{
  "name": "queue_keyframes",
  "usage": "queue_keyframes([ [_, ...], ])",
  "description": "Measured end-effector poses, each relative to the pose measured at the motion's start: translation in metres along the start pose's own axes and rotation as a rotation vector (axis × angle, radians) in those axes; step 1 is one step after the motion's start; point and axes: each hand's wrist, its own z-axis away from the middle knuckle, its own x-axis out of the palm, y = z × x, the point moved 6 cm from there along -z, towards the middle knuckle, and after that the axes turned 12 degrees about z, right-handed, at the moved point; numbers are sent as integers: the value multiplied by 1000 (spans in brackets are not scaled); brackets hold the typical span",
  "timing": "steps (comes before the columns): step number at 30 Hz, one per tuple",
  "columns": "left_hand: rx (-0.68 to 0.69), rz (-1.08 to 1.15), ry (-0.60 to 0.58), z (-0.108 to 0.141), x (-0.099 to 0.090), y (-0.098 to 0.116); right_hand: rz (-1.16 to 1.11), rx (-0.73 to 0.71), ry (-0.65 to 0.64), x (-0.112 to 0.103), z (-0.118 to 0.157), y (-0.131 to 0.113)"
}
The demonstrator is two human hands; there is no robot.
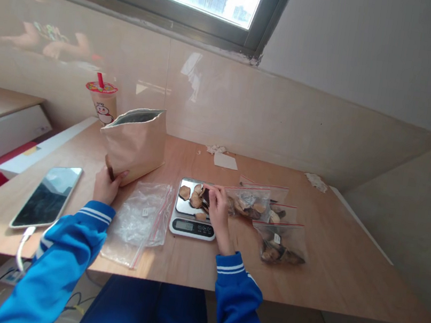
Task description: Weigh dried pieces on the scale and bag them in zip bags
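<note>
My left hand (107, 186) grips the lower corner of an upright kraft paper pouch (133, 145), whose open top shows a silver lining. My right hand (219, 215) sits over the far side of a digital kitchen scale (191, 226), its fingers closed on a dark dried slice (206, 196). Several brown dried slices (189, 197) lie on the scale's steel pan. To the right, a zip bag of dried slices (250, 202) touches my fingers' side, with another zip bag (282, 244) nearer me. An unfilled-looking clear zip bag (139, 224) lies between my hands.
A smartphone (46, 197) with a white cable lies left on the wooden table (345, 267). A milk tea cup (102, 101) with a red straw stands behind the pouch. White paper scraps (226, 161) lie by the tiled wall (225, 98).
</note>
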Motion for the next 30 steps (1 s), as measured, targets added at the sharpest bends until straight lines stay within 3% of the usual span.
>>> queue_keyframes([
  [7,6,9,13,0,-1,0,-126,196,134,-11,1,31],
  [12,-30,5,1,1,-1,2,-126,240,134,-9,3,49],
  [19,-85,-2,-7,1,-1,1,-83,204,-22,-1,0,40],
  [26,-109,-5,-11,1,-1,3,-323,326,77,-18,13,50],
  [30,-140,-29,-25,2,0,1,-372,275,68,-22,21,28],
])
